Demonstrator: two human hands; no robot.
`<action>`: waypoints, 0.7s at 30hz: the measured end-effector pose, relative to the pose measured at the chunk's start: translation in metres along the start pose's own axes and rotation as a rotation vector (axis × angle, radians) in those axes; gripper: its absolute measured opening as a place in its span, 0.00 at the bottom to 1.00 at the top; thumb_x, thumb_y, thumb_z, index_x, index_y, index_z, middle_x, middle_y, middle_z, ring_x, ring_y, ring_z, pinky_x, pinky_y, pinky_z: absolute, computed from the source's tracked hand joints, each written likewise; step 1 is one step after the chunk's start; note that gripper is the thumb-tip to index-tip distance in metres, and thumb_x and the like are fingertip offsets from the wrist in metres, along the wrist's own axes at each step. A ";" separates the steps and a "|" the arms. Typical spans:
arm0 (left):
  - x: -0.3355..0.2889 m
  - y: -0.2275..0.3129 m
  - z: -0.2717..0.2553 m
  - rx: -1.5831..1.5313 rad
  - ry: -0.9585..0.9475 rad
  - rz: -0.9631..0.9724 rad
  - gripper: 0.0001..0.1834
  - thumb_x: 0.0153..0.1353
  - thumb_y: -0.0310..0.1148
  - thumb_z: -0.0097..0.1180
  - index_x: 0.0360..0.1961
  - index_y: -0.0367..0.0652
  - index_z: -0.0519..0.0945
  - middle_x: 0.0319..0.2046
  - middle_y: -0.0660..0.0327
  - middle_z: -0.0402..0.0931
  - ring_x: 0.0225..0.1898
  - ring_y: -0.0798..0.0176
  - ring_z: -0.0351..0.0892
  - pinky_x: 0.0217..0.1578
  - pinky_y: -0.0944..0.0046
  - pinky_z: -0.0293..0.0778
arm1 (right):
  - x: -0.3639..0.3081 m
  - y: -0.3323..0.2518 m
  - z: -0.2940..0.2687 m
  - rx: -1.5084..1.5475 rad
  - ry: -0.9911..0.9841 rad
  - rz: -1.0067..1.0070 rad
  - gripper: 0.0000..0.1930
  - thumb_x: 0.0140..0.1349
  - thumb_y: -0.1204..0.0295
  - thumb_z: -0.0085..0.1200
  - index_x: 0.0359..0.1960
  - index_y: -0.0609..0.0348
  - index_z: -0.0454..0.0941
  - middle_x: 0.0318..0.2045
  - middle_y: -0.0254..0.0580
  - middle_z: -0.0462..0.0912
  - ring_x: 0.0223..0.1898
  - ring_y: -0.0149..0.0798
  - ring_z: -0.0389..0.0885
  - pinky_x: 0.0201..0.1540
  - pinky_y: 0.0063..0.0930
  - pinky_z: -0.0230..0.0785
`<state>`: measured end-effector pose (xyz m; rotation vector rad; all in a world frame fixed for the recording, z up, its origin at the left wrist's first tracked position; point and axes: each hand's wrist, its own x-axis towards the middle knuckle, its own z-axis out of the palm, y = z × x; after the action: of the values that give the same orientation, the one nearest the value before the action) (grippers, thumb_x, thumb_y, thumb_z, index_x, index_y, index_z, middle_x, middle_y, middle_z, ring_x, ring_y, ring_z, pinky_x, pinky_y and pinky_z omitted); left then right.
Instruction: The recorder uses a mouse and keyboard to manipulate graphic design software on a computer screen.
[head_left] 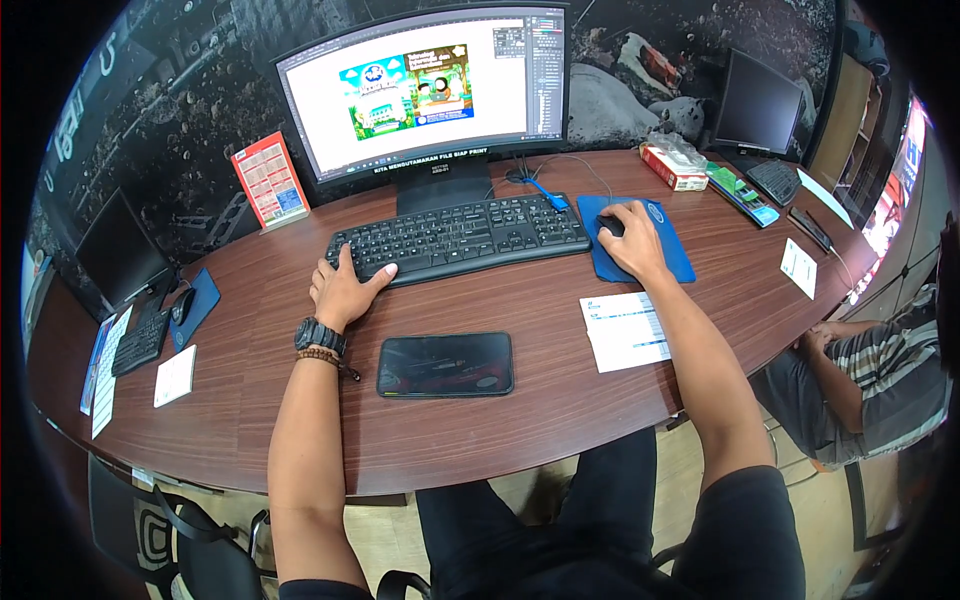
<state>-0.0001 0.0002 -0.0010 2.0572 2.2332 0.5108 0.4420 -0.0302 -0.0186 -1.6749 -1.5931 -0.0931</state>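
Note:
My left hand rests on the left end of a black keyboard, fingers spread over its keys and thumb stretched along the near edge. A dark watch and a beaded bracelet circle that wrist. On a blue mouse pad, my right hand curls over a black computer mouse. Behind the keyboard stands a wide curved monitor, showing a colourful cartoon-style layout in an editing program. A dark smartphone lies flat between my forearms. Beside my right forearm is a white printed paper, partly covered by the arm.
A red-and-white desk calendar stands left of the monitor. Farther left are another monitor and keyboard. At right lie a red-and-white box, a green package and a stapler-like object. A person sits beyond the right edge.

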 end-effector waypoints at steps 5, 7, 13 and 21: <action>0.001 -0.002 0.002 -0.002 0.007 0.003 0.61 0.50 0.76 0.55 0.73 0.41 0.58 0.68 0.29 0.53 0.70 0.28 0.53 0.67 0.36 0.53 | 0.000 -0.002 -0.001 0.003 -0.010 -0.003 0.18 0.53 0.67 0.58 0.45 0.57 0.83 0.50 0.50 0.77 0.52 0.54 0.78 0.56 0.43 0.71; 0.000 -0.001 0.001 -0.002 0.006 0.002 0.61 0.50 0.76 0.55 0.73 0.41 0.58 0.68 0.29 0.54 0.70 0.28 0.53 0.67 0.36 0.53 | -0.001 -0.002 -0.001 0.023 -0.003 -0.006 0.18 0.52 0.67 0.58 0.45 0.58 0.83 0.49 0.50 0.77 0.52 0.54 0.78 0.56 0.42 0.71; 0.000 -0.001 0.001 -0.001 -0.004 -0.001 0.61 0.51 0.76 0.55 0.73 0.40 0.57 0.68 0.29 0.53 0.70 0.29 0.52 0.67 0.36 0.52 | 0.000 -0.003 -0.001 0.027 -0.008 0.003 0.19 0.51 0.67 0.57 0.45 0.59 0.83 0.49 0.51 0.77 0.52 0.54 0.78 0.56 0.42 0.71; 0.000 0.001 -0.001 -0.004 -0.010 -0.005 0.61 0.51 0.76 0.56 0.73 0.40 0.57 0.68 0.29 0.53 0.70 0.28 0.51 0.67 0.36 0.52 | 0.000 0.000 0.000 0.034 -0.002 -0.013 0.19 0.52 0.67 0.58 0.45 0.59 0.83 0.50 0.51 0.77 0.52 0.54 0.78 0.57 0.42 0.71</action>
<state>0.0005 -0.0002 -0.0003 2.0467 2.2295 0.5032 0.4420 -0.0303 -0.0183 -1.6392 -1.5987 -0.0708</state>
